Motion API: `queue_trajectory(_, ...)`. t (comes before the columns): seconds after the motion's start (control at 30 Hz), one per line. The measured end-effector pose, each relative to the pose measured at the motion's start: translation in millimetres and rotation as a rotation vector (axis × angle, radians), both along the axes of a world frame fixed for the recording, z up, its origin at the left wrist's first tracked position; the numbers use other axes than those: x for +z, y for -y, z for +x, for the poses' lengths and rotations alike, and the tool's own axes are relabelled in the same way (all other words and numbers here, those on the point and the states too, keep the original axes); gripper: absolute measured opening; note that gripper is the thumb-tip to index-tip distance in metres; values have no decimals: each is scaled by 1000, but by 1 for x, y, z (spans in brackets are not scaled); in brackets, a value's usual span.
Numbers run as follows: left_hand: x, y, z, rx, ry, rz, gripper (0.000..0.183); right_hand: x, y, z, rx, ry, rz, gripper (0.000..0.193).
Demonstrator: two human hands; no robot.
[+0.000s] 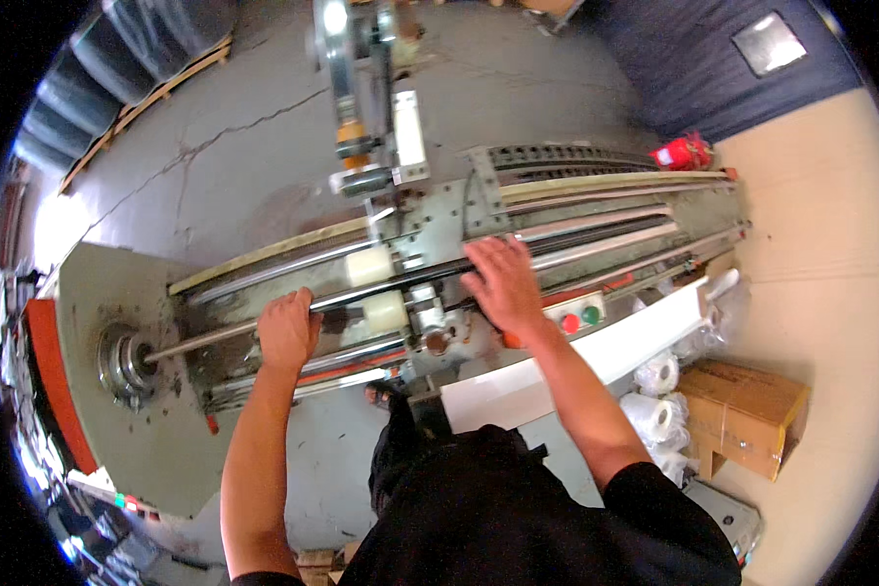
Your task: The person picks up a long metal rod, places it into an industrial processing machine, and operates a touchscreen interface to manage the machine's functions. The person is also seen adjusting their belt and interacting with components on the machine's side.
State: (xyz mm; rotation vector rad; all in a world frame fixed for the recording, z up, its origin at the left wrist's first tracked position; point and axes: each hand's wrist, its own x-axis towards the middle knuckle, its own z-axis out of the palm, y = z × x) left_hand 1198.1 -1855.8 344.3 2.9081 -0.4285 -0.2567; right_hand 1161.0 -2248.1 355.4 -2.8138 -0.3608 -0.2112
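A long steel rod [210,337] comes out of the round chuck [127,363] at the machine's left end. Farther right it carries a black sleeve or tube [430,274], which passes between two cream rollers [369,265]. My left hand [289,330] is closed around the rod where the black part begins, its fingertips hidden underneath. Right of the rollers, my right hand [505,283] grips the black tube, with the fingers over its far side and the thumb on the near side.
Parallel guide rails [606,227] run along the machine bed. A control box with a red button [569,322] and a green one sits near my right forearm. A white trough [635,337] lines the front edge. At right are wrapped rolls [654,415] and a cardboard box [742,410]. An arm [347,98] rises behind.
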Motion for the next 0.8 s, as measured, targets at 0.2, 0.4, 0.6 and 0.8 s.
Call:
queue_trajectory(0.2, -5, -131, -3, 150, -57, 88, 26, 0, 49, 4, -57, -2, -41, 43)
queue_trajectory(0.4, 8, -214, 3, 252, -130, 234, 26, -1, 76, 1, -85, 19, -77, 44)
queue_trajectory(0.6, 1, -112, 2, 149, -147, 133, 40, -4, 56, -5, -90, 17, -96, 42)
queue_trajectory(0.8, -9, 51, 4, 115, -175, -193, 21, -2, -5, -6, -5, -3, -49, 40)
